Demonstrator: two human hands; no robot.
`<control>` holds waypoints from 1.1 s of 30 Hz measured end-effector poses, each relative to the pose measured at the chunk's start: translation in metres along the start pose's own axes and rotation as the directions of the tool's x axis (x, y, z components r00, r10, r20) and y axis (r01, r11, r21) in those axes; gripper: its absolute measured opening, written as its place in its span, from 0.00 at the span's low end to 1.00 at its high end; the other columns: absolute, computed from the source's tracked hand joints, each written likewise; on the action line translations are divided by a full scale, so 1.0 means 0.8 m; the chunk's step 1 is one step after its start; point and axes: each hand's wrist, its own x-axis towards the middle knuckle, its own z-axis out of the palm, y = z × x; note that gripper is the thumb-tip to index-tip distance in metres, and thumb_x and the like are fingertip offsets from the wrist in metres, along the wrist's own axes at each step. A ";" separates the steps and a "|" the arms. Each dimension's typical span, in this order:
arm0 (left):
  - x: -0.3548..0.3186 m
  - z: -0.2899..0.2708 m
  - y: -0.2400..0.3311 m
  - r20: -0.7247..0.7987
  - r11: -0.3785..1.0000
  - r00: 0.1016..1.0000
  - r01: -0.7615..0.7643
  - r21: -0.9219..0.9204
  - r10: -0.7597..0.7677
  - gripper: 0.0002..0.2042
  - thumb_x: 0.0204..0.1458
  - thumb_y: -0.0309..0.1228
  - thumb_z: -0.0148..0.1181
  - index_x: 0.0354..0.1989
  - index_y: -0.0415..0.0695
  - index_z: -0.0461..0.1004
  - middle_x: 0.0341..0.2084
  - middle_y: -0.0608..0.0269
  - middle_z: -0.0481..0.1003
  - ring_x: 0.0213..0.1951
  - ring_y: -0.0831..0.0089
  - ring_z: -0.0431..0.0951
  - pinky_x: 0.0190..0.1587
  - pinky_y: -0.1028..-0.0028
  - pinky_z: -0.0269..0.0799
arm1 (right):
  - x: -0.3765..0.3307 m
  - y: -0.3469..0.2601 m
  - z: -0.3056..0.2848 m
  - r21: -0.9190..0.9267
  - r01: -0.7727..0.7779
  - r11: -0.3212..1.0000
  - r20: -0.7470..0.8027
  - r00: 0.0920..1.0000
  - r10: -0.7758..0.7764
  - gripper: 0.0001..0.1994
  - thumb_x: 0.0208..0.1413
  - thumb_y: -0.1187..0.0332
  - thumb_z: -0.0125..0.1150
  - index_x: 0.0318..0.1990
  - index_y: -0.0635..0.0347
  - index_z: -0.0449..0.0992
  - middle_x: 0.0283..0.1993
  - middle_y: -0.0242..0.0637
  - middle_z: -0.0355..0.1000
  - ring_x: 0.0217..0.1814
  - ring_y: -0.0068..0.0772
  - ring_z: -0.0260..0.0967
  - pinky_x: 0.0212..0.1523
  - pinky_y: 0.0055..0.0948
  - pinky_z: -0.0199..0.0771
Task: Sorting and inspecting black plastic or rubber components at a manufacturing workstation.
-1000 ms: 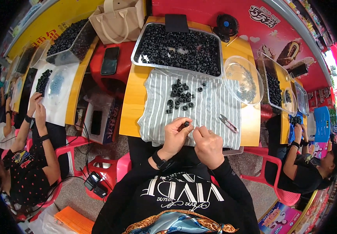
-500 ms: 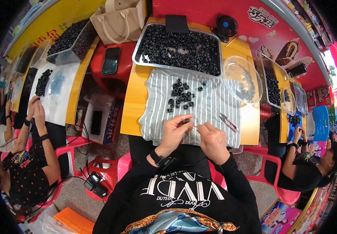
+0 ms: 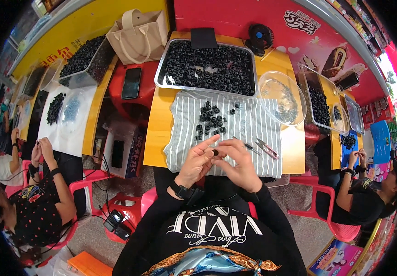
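Foremost, one ring [image 3: 215,152]: black, small, raised above the near part of the cloth, between the two hands.

Left hand [image 3: 195,162]: thumb and fingers clamped on the ring; index finger extended; dark band at wrist.

Right hand [image 3: 239,162]: fingers bent toward the ring, tips close together just beside it; whether they grip anything cannot be told.

Tool [image 3: 252,148]: thin, dark, just beyond the right hand; held or lying, cannot tell.

Cloth [image 3: 185,122]: grey, white stripes, spread over the surface [image 3: 158,138], which is yellow wood.

Loose rings [image 3: 211,120]: black, a scattered cluster on the cloth, beyond the hands; a couple lie slightly apart to the right.

Snips [image 3: 267,149]: one pair, on the cloth, right of the tool.

Tray [image 3: 180,88]: silver rim, at the far side, filled with black rings; dark card [image 3: 203,38] across its far edge.

Dish [image 3: 269,90]: round, clear, right of the tray, partly over the cloth; contents too small to identify.

Fan [image 3: 260,36]: black, beyond the tray's far right corner.
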 end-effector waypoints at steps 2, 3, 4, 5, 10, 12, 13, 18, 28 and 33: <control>-0.002 -0.002 -0.001 0.020 1.000 1.000 -0.021 0.011 0.020 0.28 0.59 0.28 0.56 0.66 0.36 0.54 0.38 0.62 0.77 0.39 0.79 0.77 0.41 0.81 0.73 | 0.003 0.000 0.009 0.016 0.020 1.000 0.024 1.000 -0.020 0.16 0.42 0.79 0.66 0.42 0.63 0.77 0.46 0.43 0.71 0.45 0.40 0.69 0.44 0.32 0.71; -0.002 -0.005 -0.002 0.018 1.000 1.000 -0.021 0.016 0.021 0.28 0.59 0.28 0.56 0.66 0.36 0.54 0.38 0.62 0.77 0.39 0.79 0.77 0.41 0.81 0.73 | 0.002 0.001 0.013 0.020 0.021 1.000 0.022 1.000 -0.022 0.16 0.42 0.79 0.66 0.42 0.63 0.77 0.46 0.43 0.71 0.45 0.40 0.69 0.44 0.32 0.71; -0.001 -0.010 -0.003 0.027 1.000 1.000 -0.010 -0.001 0.010 0.28 0.59 0.28 0.55 0.66 0.36 0.55 0.40 0.62 0.76 0.40 0.80 0.76 0.41 0.81 0.72 | 0.000 0.003 0.018 0.062 -0.009 0.998 0.009 1.000 0.008 0.16 0.42 0.80 0.66 0.42 0.63 0.77 0.46 0.43 0.71 0.45 0.40 0.70 0.43 0.32 0.71; -0.001 -0.013 -0.004 0.035 1.000 0.999 0.001 -0.019 -0.001 0.27 0.60 0.28 0.55 0.66 0.36 0.55 0.42 0.62 0.75 0.41 0.81 0.75 0.42 0.82 0.72 | -0.002 0.005 0.021 0.103 -0.038 0.994 -0.002 0.999 0.039 0.16 0.42 0.81 0.65 0.42 0.63 0.76 0.45 0.43 0.71 0.45 0.40 0.70 0.42 0.31 0.72; -0.001 -0.008 0.000 0.058 0.999 0.998 0.011 -0.042 -0.008 0.28 0.58 0.30 0.57 0.65 0.35 0.57 0.45 0.59 0.75 0.42 0.77 0.76 0.43 0.78 0.72 | -0.003 0.012 0.022 0.145 -0.010 0.989 -0.041 0.999 0.016 0.15 0.43 0.82 0.63 0.42 0.64 0.76 0.42 0.43 0.71 0.43 0.41 0.70 0.39 0.31 0.72; -0.004 -0.006 0.000 0.073 0.998 0.997 -0.005 -0.063 0.010 0.29 0.57 0.32 0.59 0.64 0.34 0.58 0.46 0.57 0.75 0.43 0.74 0.76 0.44 0.76 0.73 | -0.001 0.007 0.015 0.121 0.033 0.992 -0.069 0.997 -0.025 0.16 0.43 0.83 0.63 0.42 0.64 0.76 0.41 0.42 0.71 0.42 0.41 0.70 0.38 0.31 0.72; -0.008 -0.006 -0.001 -0.017 0.989 0.996 -0.089 0.117 0.092 0.26 0.57 0.31 0.59 0.62 0.34 0.61 0.44 0.58 0.75 0.41 0.75 0.75 0.43 0.76 0.72 | -0.003 0.005 0.010 0.062 -0.001 0.998 -0.083 0.997 0.006 0.15 0.43 0.82 0.63 0.42 0.64 0.76 0.39 0.43 0.71 0.40 0.43 0.71 0.38 0.32 0.72; -0.017 0.045 0.004 0.078 0.354 0.818 -0.331 0.875 0.571 0.16 0.50 0.27 0.63 0.48 0.39 0.74 0.42 0.55 0.75 0.42 0.65 0.75 0.45 0.70 0.69 | -0.006 0.006 0.000 -0.213 -0.175 0.961 0.108 0.974 0.201 0.12 0.42 0.75 0.63 0.37 0.62 0.75 0.38 0.43 0.72 0.38 0.48 0.71 0.34 0.39 0.71; 0.009 0.059 -0.021 0.663 -0.109 0.686 -0.666 0.738 0.298 0.16 0.49 0.42 0.59 0.40 0.44 0.78 0.43 0.59 0.74 0.51 0.54 0.67 0.55 0.56 0.52 | -0.028 0.040 0.023 0.069 0.027 0.997 0.169 0.985 -0.038 0.13 0.40 0.70 0.64 0.37 0.58 0.75 0.34 0.42 0.72 0.37 0.48 0.71 0.32 0.37 0.71; 0.024 0.047 -0.023 0.683 -0.094 0.625 -0.708 0.700 0.378 0.14 0.46 0.39 0.60 0.36 0.42 0.79 0.40 0.59 0.75 0.49 0.55 0.68 0.51 0.60 0.60 | -0.025 0.042 0.021 0.142 0.039 0.989 0.211 0.975 -0.068 0.12 0.40 0.71 0.63 0.36 0.58 0.75 0.34 0.42 0.72 0.36 0.48 0.71 0.32 0.37 0.71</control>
